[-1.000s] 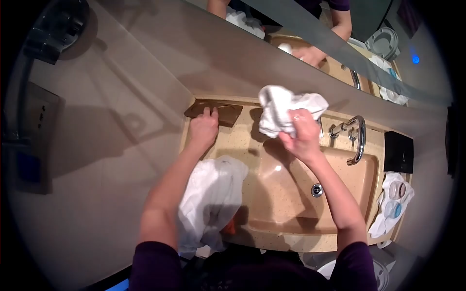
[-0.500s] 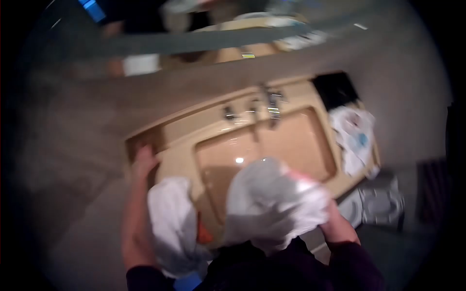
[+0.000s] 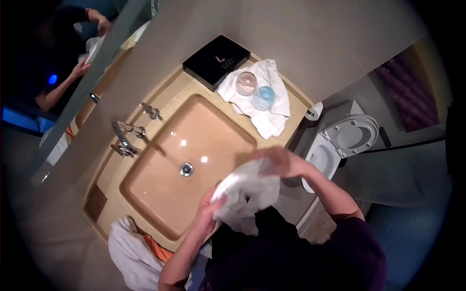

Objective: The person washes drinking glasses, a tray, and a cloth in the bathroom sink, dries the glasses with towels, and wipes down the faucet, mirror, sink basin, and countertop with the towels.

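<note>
A crumpled white cloth [image 3: 250, 191] hangs in front of my body, over the near right edge of the tan sink [image 3: 160, 203]. My left hand [image 3: 208, 212] grips its left side, thumb on top and fingers behind. Over the cloth's upper right part is my right hand [image 3: 281, 162], bent at the wrist and smeared by motion; its fingers partly overlap the fabric, and I cannot make out their grip. Whether anything lies inside the folds is hidden.
Two glasses, one clear [image 3: 246, 83] and one bluish [image 3: 263, 98], rest on a white towel [image 3: 272, 123] beside a black box [image 3: 216, 60]. A chrome faucet [image 3: 124, 138] stands behind the basin. Another white towel [image 3: 131, 257] hangs lower left, and a toilet [image 3: 323, 160] stands at right.
My left hand has left the counter's far left corner and now grips the white cloth. My right hand has shifted to the cloth's upper edge. The view has turned toward the right.
</note>
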Action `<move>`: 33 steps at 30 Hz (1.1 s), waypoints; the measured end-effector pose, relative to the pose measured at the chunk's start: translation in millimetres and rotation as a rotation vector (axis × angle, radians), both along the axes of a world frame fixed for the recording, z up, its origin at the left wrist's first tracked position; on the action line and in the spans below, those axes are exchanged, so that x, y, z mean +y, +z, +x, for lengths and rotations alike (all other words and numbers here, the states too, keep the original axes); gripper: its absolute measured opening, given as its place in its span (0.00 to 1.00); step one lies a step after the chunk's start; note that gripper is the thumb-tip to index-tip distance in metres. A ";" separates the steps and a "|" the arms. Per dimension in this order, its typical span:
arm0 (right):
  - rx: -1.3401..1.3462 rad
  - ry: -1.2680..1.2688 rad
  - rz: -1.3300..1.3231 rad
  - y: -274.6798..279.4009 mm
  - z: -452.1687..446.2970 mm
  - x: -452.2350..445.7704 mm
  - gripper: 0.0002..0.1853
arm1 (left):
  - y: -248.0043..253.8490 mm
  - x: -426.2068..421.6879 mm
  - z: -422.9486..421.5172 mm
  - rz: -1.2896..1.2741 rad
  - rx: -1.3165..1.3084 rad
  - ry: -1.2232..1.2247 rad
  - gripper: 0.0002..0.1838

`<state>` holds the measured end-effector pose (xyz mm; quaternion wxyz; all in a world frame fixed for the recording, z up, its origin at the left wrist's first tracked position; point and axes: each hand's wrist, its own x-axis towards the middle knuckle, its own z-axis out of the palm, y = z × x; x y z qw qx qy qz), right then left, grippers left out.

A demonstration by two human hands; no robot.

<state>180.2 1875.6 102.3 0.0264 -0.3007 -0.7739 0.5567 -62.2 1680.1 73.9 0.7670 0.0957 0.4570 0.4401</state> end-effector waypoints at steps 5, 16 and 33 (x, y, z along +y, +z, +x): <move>-0.213 -0.285 0.373 -50.2 64.2 39.9 0.15 | -22.8 43.9 52.5 -0.047 -0.115 0.272 0.18; -0.092 -0.568 0.838 -99.1 149.8 54.3 0.11 | -78.3 83.8 53.8 -0.103 0.052 0.244 0.28; 0.208 -0.528 -0.101 -45.9 136.6 81.1 0.10 | -109.8 87.8 44.0 -0.228 0.476 0.005 0.29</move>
